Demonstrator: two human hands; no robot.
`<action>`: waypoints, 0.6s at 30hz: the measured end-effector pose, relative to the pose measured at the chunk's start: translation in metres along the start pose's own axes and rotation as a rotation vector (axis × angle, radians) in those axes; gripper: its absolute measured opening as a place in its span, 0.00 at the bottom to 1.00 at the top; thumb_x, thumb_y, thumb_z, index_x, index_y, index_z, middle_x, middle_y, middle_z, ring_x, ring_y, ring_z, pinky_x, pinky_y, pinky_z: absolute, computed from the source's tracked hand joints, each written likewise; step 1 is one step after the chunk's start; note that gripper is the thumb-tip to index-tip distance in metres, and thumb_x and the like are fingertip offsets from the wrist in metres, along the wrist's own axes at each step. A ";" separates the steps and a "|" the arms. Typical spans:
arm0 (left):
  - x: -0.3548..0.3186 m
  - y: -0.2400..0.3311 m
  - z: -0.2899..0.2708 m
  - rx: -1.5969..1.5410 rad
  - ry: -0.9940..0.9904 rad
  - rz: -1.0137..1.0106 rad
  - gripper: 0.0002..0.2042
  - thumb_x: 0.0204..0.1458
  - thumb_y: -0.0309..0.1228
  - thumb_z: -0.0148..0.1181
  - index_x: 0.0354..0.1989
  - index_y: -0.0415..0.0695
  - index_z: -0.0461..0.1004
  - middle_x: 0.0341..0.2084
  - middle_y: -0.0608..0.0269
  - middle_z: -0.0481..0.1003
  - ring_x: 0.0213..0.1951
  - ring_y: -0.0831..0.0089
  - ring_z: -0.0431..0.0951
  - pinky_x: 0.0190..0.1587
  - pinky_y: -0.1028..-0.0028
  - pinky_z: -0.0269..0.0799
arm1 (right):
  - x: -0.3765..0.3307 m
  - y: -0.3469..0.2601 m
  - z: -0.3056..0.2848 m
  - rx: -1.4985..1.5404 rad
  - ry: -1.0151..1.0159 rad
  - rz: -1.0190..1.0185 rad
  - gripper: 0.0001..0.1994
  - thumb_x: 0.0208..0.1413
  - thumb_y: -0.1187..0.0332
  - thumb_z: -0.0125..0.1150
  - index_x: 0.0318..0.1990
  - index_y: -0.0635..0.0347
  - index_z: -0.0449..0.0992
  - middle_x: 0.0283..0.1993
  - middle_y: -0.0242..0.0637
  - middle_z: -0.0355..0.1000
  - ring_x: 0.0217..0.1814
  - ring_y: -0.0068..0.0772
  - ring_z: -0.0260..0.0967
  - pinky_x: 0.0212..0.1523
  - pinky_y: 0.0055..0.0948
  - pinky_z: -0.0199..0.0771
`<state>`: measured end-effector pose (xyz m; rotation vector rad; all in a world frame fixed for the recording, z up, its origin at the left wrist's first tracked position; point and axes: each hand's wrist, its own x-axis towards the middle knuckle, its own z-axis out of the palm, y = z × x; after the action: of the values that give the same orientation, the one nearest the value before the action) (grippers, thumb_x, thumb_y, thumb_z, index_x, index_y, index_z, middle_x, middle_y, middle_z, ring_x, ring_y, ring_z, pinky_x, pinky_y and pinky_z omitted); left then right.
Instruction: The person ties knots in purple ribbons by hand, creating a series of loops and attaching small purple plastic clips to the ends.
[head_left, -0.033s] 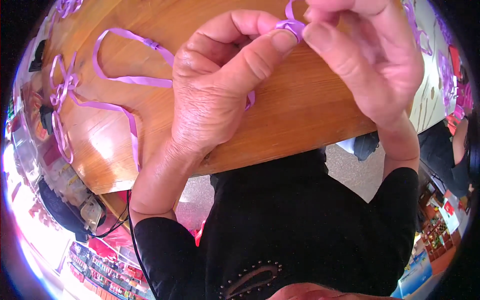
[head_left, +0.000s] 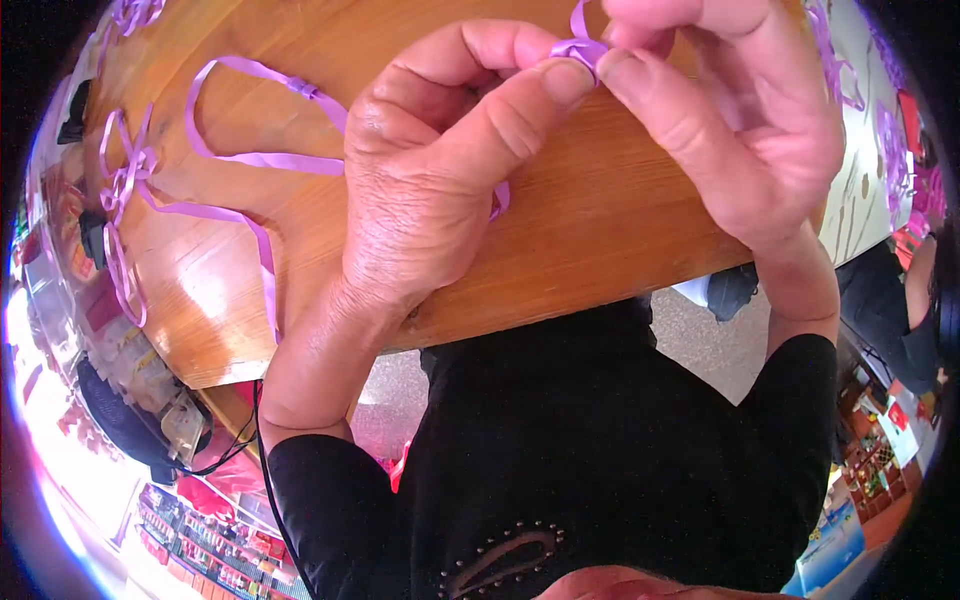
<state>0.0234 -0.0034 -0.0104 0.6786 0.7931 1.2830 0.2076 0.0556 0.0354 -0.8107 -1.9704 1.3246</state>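
Observation:
Between the thumb and bent forefinger of my left hand, a folded piece of purple ribbon is pinched at the top of the view. My right hand meets it from the right, its thumb and forefinger closed at the ribbon's edge. One strand rises from the fold past the top edge, and a short loop shows below my left palm. More ribbon runs out from behind my left hand across the table, with a small knot in one stretch; how these pieces join is hidden.
The wooden table has its near edge just in front of my body. A looped, knotted purple ribbon lies on its left side. At right stands a white surface with more purple ribbon. A dark-clothed person is beyond it.
My right hand has shifted slightly left, its thumb closer onto the ribbon fold. My left hand and the ribbon on the table look the same.

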 end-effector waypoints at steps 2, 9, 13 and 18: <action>-0.002 0.005 0.003 0.195 0.065 -0.035 0.07 0.52 0.27 0.57 0.38 0.39 0.71 0.22 0.70 0.69 0.19 0.82 0.64 0.20 0.83 0.61 | 0.003 0.005 0.004 -0.014 -0.015 -0.038 0.09 0.48 0.80 0.58 0.39 0.67 0.70 0.33 0.38 0.70 0.33 0.24 0.68 0.34 0.17 0.67; -0.002 0.004 -0.002 0.110 0.027 -0.055 0.07 0.52 0.27 0.56 0.38 0.40 0.71 0.23 0.68 0.70 0.19 0.82 0.65 0.18 0.82 0.59 | 0.006 0.006 0.004 -0.127 -0.022 -0.143 0.08 0.46 0.78 0.62 0.36 0.66 0.73 0.32 0.38 0.70 0.31 0.27 0.68 0.32 0.19 0.68; -0.003 0.003 0.003 0.139 0.058 -0.035 0.07 0.52 0.26 0.56 0.38 0.40 0.71 0.24 0.67 0.71 0.18 0.81 0.65 0.18 0.83 0.58 | 0.006 0.007 0.005 -0.190 -0.024 -0.198 0.08 0.45 0.77 0.64 0.34 0.66 0.74 0.31 0.38 0.70 0.31 0.28 0.69 0.32 0.21 0.68; -0.003 0.000 0.004 0.166 0.057 -0.005 0.06 0.51 0.24 0.57 0.38 0.40 0.72 0.24 0.67 0.72 0.18 0.81 0.65 0.18 0.84 0.58 | 0.007 0.011 0.004 -0.276 -0.022 -0.260 0.07 0.44 0.76 0.67 0.32 0.66 0.76 0.30 0.38 0.71 0.29 0.30 0.69 0.31 0.23 0.68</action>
<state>0.0264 -0.0068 -0.0071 0.7751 0.9549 1.2459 0.2017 0.0615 0.0250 -0.6369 -2.2203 0.9295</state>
